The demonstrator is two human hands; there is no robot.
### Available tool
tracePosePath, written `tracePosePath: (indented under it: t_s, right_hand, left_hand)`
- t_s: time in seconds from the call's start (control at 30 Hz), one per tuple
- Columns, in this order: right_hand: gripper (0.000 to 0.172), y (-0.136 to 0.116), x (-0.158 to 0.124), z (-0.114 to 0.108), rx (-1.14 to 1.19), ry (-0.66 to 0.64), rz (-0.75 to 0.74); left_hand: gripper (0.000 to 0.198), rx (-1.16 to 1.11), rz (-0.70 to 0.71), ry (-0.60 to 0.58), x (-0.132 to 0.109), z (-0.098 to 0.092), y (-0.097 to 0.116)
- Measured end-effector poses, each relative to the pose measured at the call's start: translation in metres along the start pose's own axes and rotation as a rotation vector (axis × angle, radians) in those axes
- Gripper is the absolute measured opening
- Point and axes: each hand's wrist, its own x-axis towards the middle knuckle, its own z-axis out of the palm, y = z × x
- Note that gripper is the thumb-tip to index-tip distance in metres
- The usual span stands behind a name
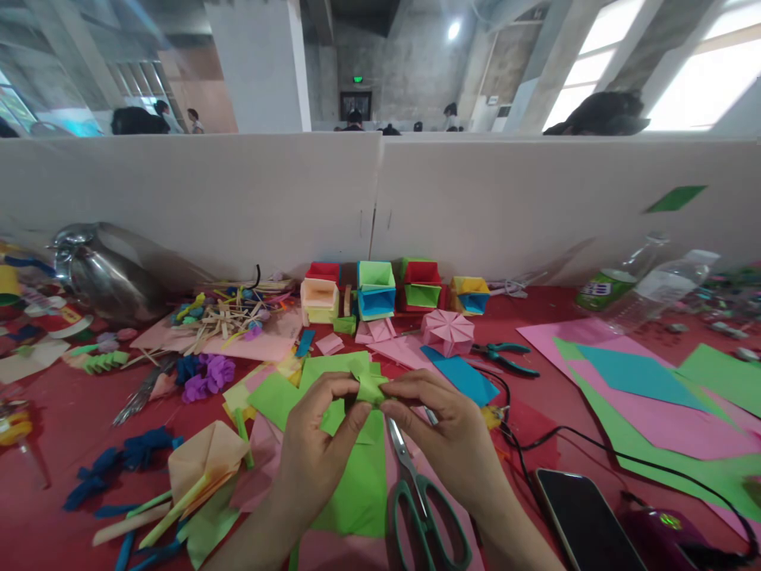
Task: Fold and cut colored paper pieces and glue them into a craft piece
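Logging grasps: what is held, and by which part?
Small folded green paper, pinched by the left hand at its left edge, the right hand at its right.

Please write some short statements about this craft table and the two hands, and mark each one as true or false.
1. The left hand and the right hand both pinch one folded green paper. True.
2. The right hand holds the scissors. False: the scissors lie flat below the hands, in no grip.
3. A phone with a dark screen lies to the right of the scissors. True.
4. The paper boxes stand nearer to the camera than the hands. False: they stand at the back, by the white partition.
5. The pliers have red handles. False: the handles are teal.
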Motion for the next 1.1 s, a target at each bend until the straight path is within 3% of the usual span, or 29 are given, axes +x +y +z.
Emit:
tracePosePath:
  t_s: [0.7, 0.93, 1.1]
  right_hand:
    - [0.009, -0.001, -0.001, -0.005, -0.027, 0.033, 0.002]
    - [0.008, 0.003, 0.002, -0.014, 0.046, -0.014, 0.043]
    - [0.005, 0.008, 0.003, -0.016, 0.101, -0.049, 0.058]
  left_hand:
    - [0.018, 0.134, 0.148, -0.063, 0.004, -0.006, -0.001]
    - [0.047, 0.105, 0.227, -0.276, 0.013, -0.018, -0.012]
    - [0.039, 0.066, 0.207, -0.327, 0.013, -0.016, -0.014]
